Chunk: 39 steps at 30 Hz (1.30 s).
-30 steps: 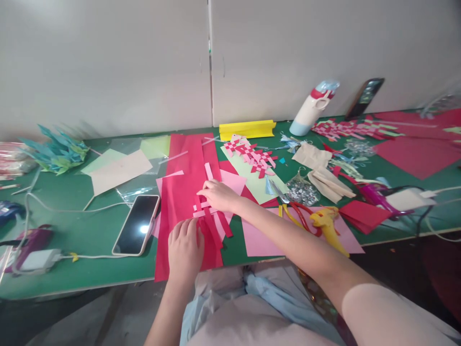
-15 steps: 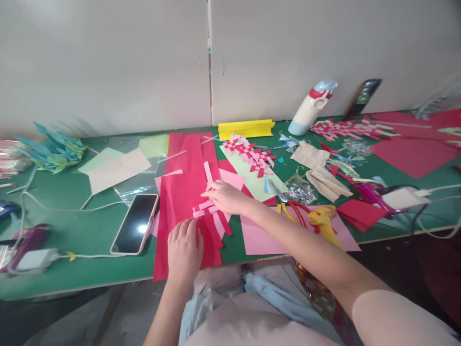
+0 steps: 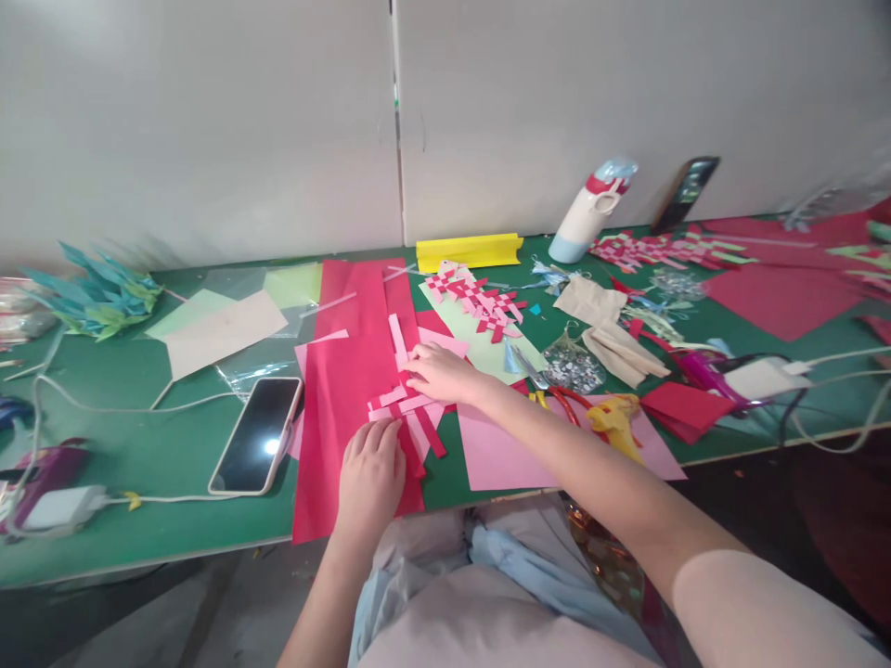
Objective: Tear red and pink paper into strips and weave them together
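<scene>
Apparently mid-weave: crossed paper strips (image 3: pixel 410 405) lie lower centre on red paper (image 3: pixel 334 380). Left hand (image 3: pixel 374 464) rests beside them, right hand (image 3: pixel 438 371) bends over; can't tell either's grip. Next probably calls for aligning strips.

Craft workshop, by look: green worktable (image 3: pixel 153 445) bearing coloured paper (image 3: pixel 341 380), woven paper pieces (image 3: pixel 482 302), red-handled scissors (image 3: pixel 535 373), yellow glue gun (image 3: pixel 616 415).
</scene>
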Each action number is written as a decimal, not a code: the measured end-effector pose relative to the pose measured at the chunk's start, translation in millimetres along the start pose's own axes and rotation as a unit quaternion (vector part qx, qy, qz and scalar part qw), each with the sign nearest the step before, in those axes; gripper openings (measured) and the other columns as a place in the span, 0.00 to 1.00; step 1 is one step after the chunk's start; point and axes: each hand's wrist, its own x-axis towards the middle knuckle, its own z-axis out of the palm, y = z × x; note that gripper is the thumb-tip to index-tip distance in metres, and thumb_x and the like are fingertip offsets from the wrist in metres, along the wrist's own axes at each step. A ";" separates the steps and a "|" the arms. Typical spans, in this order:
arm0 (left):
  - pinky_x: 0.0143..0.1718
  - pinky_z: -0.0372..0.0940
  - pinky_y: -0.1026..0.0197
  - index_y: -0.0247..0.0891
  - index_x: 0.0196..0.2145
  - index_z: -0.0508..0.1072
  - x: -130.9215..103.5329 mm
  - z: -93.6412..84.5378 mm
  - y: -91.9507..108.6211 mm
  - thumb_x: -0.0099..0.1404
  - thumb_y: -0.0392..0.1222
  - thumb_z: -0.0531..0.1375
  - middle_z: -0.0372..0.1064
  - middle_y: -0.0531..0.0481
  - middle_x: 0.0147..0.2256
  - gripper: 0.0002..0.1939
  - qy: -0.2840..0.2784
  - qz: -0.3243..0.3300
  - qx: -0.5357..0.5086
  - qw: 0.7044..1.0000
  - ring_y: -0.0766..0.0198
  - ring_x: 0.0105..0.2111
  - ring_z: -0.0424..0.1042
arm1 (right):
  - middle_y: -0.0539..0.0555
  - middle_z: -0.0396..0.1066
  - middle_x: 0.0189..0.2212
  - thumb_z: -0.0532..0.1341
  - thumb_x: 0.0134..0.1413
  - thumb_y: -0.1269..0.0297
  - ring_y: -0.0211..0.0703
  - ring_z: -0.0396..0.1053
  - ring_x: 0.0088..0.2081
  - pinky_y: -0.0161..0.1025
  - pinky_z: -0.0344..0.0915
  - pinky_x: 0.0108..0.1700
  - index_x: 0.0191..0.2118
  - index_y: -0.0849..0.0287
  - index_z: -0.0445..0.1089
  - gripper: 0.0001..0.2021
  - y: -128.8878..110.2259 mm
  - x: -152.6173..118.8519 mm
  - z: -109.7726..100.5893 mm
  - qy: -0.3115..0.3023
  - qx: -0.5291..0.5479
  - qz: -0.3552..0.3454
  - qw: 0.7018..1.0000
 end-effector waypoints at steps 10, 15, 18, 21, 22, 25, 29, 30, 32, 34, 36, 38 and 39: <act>0.48 0.66 0.48 0.32 0.50 0.70 -3.0 1.4 -2.1 0.62 0.30 0.52 0.71 0.39 0.47 0.18 -0.003 0.003 0.000 1.000 0.50 0.47 0.68 | 0.52 0.74 0.25 0.59 0.55 0.70 0.38 0.67 0.31 0.35 0.58 0.34 0.23 0.61 0.72 0.11 -3.7 16.8 -0.6 0.013 0.090 0.040 0.995; 0.49 0.65 0.48 0.34 0.49 0.70 -4.2 3.5 -2.5 0.62 0.29 0.53 0.71 0.39 0.48 0.18 0.004 0.001 -0.008 1.000 0.50 0.48 0.67 | 0.52 0.74 0.22 0.59 0.54 0.67 0.36 0.66 0.25 0.35 0.55 0.28 0.18 0.61 0.70 0.15 -9.5 19.9 1.4 -0.009 0.103 0.053 0.993; 0.49 0.65 0.48 0.34 0.49 0.70 -5.1 4.5 -2.4 0.62 0.29 0.53 0.70 0.40 0.48 0.18 0.017 0.000 -0.015 1.000 0.51 0.48 0.67 | 0.52 0.75 0.23 0.60 0.51 0.70 0.37 0.68 0.26 0.35 0.56 0.28 0.16 0.60 0.70 0.14 -13.3 18.6 1.0 -0.021 0.106 0.049 0.993; 0.50 0.65 0.48 0.34 0.49 0.69 -5.8 4.1 -2.2 0.62 0.29 0.52 0.70 0.40 0.48 0.18 0.020 -0.001 -0.014 1.000 0.50 0.49 0.66 | 0.52 0.76 0.27 0.61 0.49 0.71 0.40 0.69 0.31 0.35 0.59 0.31 0.23 0.59 0.75 0.08 -14.3 17.6 0.6 -0.018 0.104 0.046 0.993; 0.50 0.64 0.48 0.34 0.49 0.69 -6.0 3.7 -2.1 0.62 0.29 0.52 0.70 0.40 0.48 0.18 0.020 -0.002 -0.013 1.000 0.50 0.49 0.66 | 0.52 0.77 0.29 0.61 0.50 0.70 0.41 0.70 0.34 0.35 0.60 0.34 0.28 0.58 0.77 0.07 -14.0 17.6 0.9 -0.011 0.103 0.044 0.994; 0.50 0.64 0.47 0.34 0.49 0.69 -6.6 3.1 -2.4 0.62 0.29 0.52 0.69 0.39 0.48 0.18 0.026 -0.003 -0.012 1.000 0.50 0.48 0.66 | 0.53 0.77 0.36 0.59 0.55 0.69 0.43 0.69 0.40 0.39 0.61 0.44 0.39 0.58 0.77 0.10 -13.1 18.2 3.3 0.012 0.096 0.011 0.995; 0.50 0.65 0.47 0.33 0.48 0.69 -7.4 5.6 -3.8 0.62 0.29 0.52 0.70 0.39 0.47 0.17 0.028 -0.004 -0.006 1.000 0.50 0.48 0.66 | 0.56 0.77 0.35 0.57 0.56 0.71 0.42 0.68 0.39 0.41 0.60 0.47 0.35 0.60 0.78 0.10 -16.4 17.3 5.4 0.011 0.096 -0.031 0.995; 0.50 0.65 0.47 0.32 0.49 0.69 -7.5 6.5 -4.2 0.62 0.29 0.52 0.70 0.38 0.48 0.17 0.027 -0.004 -0.005 1.000 0.50 0.48 0.66 | 0.56 0.77 0.33 0.57 0.56 0.71 0.41 0.68 0.37 0.40 0.60 0.46 0.33 0.60 0.78 0.10 -18.0 16.5 5.0 0.007 0.103 -0.033 0.994; 0.50 0.64 0.47 0.32 0.49 0.69 -7.5 7.7 -4.6 0.62 0.30 0.52 0.70 0.38 0.48 0.17 0.028 -0.004 -0.003 1.000 0.50 0.48 0.66 | 0.55 0.77 0.31 0.57 0.55 0.73 0.40 0.68 0.35 0.38 0.60 0.43 0.31 0.61 0.77 0.10 -21.2 14.4 3.4 0.001 0.122 -0.038 0.992; 0.50 0.64 0.47 0.32 0.48 0.70 -7.3 7.4 -4.3 0.62 0.30 0.52 0.69 0.37 0.49 0.17 0.031 -0.001 -0.003 1.000 0.50 0.49 0.66 | 0.53 0.76 0.29 0.58 0.54 0.74 0.39 0.67 0.34 0.37 0.60 0.40 0.30 0.61 0.77 0.10 -23.3 12.1 1.8 -0.005 0.138 -0.046 0.989; 0.50 0.64 0.48 0.32 0.48 0.70 -7.2 5.6 -3.2 0.62 0.30 0.52 0.69 0.37 0.49 0.17 0.032 0.000 -0.004 0.999 0.50 0.49 0.66 | 0.53 0.76 0.29 0.58 0.53 0.74 0.39 0.67 0.33 0.36 0.60 0.39 0.30 0.61 0.77 0.10 -23.3 10.0 1.3 -0.006 0.149 -0.053 0.987; 0.49 0.64 0.48 0.32 0.48 0.69 -7.7 2.5 -1.7 0.62 0.30 0.52 0.69 0.37 0.48 0.17 0.033 0.000 -0.008 0.999 0.50 0.47 0.66 | 0.53 0.76 0.29 0.58 0.54 0.72 0.39 0.67 0.33 0.35 0.60 0.38 0.30 0.61 0.77 0.09 -21.3 8.6 2.0 -0.004 0.158 -0.054 0.986; 0.49 0.64 0.48 0.33 0.48 0.69 -8.1 0.8 -1.0 0.63 0.30 0.52 0.70 0.38 0.46 0.17 0.038 -0.006 -0.009 0.999 0.51 0.46 0.66 | 0.53 0.76 0.30 0.58 0.54 0.71 0.39 0.68 0.34 0.35 0.60 0.38 0.30 0.61 0.77 0.09 -20.0 8.1 2.6 -0.003 0.163 -0.051 0.985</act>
